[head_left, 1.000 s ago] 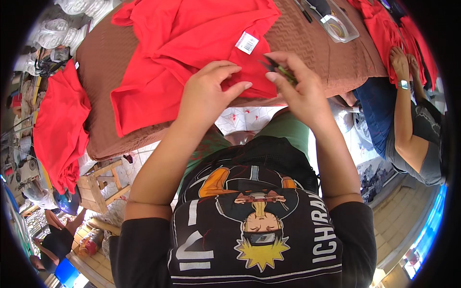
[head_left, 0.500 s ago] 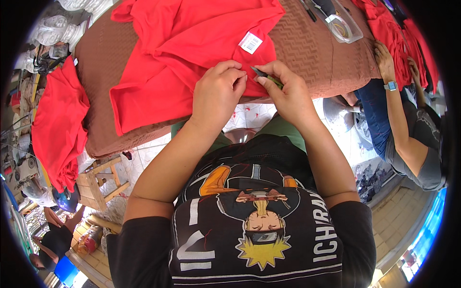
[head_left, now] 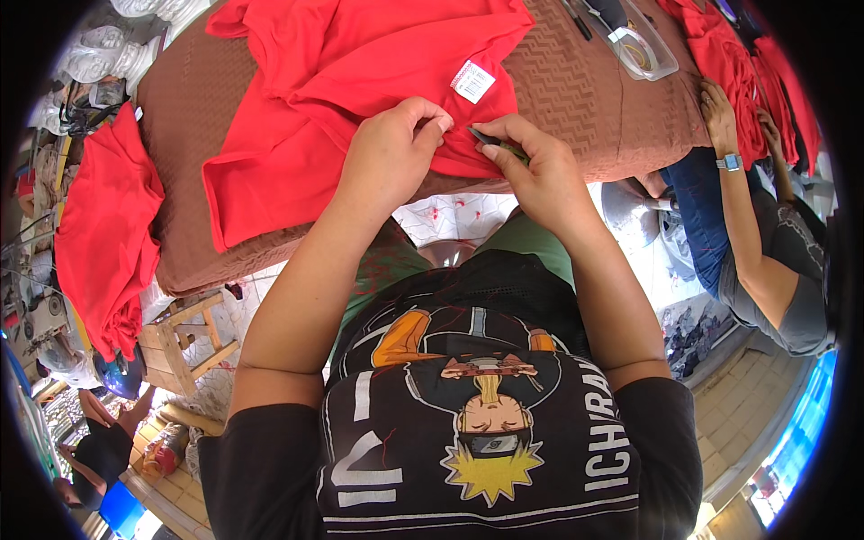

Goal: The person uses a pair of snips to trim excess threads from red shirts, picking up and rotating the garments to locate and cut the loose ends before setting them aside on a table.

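Note:
A red garment [head_left: 301, 130] lies loosely spread near the table's front edge, with a white printed label [head_left: 472, 82] showing on it. Over its near part, my left hand [head_left: 389, 151] is closed in a pinch of thumb and forefinger; whatever is between the tips is too small to make out. My right hand [head_left: 547, 171] grips small thread snips [head_left: 487, 137], their dark blade pointing left toward the left fingertips. A bit of green shows at the snips' handle, the rest being covered by my fingers. A gap separates the two hands.
A brown patterned cloth [head_left: 621, 112] covers the table. A clear plastic tray [head_left: 643, 54] and a black pen [head_left: 578, 20] lie at the far right. Another red garment [head_left: 110, 234] hangs at left above a wooden stool [head_left: 175, 351]. On the right, another person's arm [head_left: 747, 216] reaches to red cloth.
My left hand has shifted left and slightly away from the right hand, widening the gap. My right hand with the snips has barely moved.

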Action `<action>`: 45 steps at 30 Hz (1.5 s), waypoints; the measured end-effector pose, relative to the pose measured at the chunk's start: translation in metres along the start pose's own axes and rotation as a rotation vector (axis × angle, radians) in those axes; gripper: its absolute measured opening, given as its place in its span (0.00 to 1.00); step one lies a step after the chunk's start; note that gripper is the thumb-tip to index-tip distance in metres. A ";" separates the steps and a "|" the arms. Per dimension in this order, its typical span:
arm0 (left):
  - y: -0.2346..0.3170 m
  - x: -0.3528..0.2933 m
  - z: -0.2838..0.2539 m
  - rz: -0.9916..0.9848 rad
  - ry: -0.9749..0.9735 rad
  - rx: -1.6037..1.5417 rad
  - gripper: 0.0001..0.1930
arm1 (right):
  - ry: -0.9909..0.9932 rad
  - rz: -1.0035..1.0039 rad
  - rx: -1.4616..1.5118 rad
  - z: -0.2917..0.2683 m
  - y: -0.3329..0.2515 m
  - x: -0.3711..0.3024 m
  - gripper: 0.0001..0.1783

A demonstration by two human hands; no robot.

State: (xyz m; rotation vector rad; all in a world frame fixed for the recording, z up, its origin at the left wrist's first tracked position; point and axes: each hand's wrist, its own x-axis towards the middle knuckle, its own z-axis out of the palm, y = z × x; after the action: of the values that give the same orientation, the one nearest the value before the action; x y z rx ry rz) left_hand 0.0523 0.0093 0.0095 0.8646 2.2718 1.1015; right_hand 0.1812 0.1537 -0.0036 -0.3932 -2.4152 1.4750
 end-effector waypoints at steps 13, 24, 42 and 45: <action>0.000 -0.003 -0.002 -0.008 -0.035 -0.040 0.10 | 0.008 -0.105 -0.269 0.005 -0.013 0.004 0.11; 0.057 -0.041 -0.121 0.700 -0.279 0.016 0.18 | 0.147 -0.028 -0.195 -0.035 -0.022 -0.002 0.14; 0.056 -0.041 -0.097 0.717 -0.061 0.331 0.14 | 0.040 -0.110 -0.255 -0.016 0.013 -0.013 0.10; 0.027 -0.020 -0.062 0.654 0.142 0.539 0.15 | 0.174 -0.187 -0.157 -0.020 0.002 -0.010 0.08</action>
State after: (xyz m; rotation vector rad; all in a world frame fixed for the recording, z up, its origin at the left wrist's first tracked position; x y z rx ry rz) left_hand 0.0354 -0.0240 0.0699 1.8947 2.5161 0.7948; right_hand 0.1981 0.1670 0.0019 -0.3053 -2.3627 1.1301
